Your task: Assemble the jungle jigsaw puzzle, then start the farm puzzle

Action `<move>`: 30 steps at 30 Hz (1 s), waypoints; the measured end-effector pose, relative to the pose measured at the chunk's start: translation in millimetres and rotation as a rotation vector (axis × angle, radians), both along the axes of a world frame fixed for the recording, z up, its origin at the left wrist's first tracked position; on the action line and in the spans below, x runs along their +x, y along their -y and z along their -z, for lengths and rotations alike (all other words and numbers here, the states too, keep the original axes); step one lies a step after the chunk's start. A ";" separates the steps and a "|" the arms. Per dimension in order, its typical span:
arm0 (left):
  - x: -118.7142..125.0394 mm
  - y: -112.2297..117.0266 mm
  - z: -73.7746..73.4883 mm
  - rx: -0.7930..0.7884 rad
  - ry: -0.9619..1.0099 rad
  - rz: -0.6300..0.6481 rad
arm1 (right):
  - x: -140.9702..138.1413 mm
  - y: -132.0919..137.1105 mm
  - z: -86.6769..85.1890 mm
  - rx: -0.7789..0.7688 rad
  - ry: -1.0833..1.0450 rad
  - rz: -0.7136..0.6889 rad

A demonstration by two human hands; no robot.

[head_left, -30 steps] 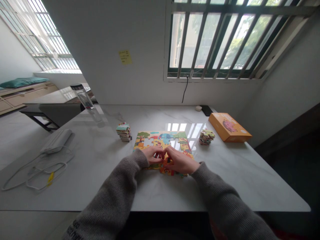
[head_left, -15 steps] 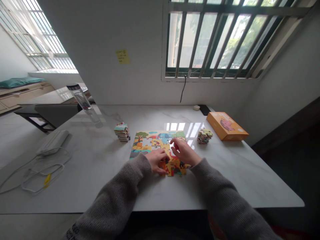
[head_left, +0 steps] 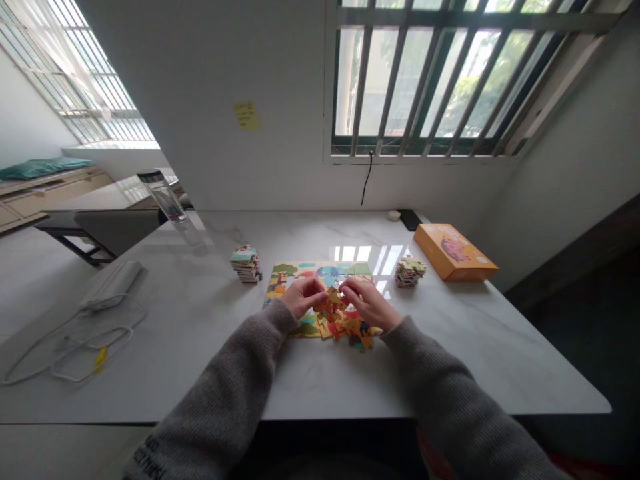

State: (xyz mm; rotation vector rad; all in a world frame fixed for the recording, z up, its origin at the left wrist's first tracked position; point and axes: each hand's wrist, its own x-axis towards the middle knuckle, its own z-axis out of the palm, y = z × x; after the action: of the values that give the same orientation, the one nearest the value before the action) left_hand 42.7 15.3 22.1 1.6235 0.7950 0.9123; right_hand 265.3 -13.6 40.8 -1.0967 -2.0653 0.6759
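A colourful animal jigsaw puzzle (head_left: 281, 273) lies partly assembled on the table in front of me. Over its middle a yellow-orange puzzle piece (head_left: 331, 308) is raised at a tilt between my hands. My left hand (head_left: 302, 297) pinches it at its left side, thumb and fingers together. My right hand (head_left: 371, 304) is closed too, its bent fingertips at the upper right edge of the piece. Below, loose puzzle pieces (head_left: 361, 341) overlap the puzzle's front right part. Both palms partly cover the picture.
Stacks of puzzle pieces stand left (head_left: 246, 265) and right (head_left: 409, 272) of the puzzle. An orange box (head_left: 454, 253) lies at the right, near a black phone-like slab (head_left: 410, 220). A glass bottle (head_left: 164, 197), a white device (head_left: 113, 283) and its cable (head_left: 75, 380) are at the left.
My left hand has risen from the puzzle's front edge to its middle, bringing a puzzle piece up. My right hand stays nearly in place, its fingertips now at that piece.
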 end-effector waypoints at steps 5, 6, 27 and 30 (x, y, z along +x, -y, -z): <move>6.5 1.6 -1.9 -0.076 0.118 -0.138 | -2.1 0.8 -3.7 -0.059 -0.110 -0.021; 7.7 2.8 -2.3 -0.072 0.136 -0.158 | -2.1 0.4 -3.3 -0.053 -0.123 -0.022; -6.5 -1.4 2.0 0.776 -0.461 0.093 | 5.1 -15.8 18.8 -0.004 0.056 0.127; -7.7 -2.7 3.5 0.748 -0.485 0.092 | 4.9 -15.3 18.8 -0.052 0.069 0.124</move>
State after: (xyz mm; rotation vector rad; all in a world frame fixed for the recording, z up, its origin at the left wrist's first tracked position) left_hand 35.0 18.0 18.6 2.5814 0.7277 0.8000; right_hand 270.2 1.7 22.0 -1.2828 -2.0278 0.6416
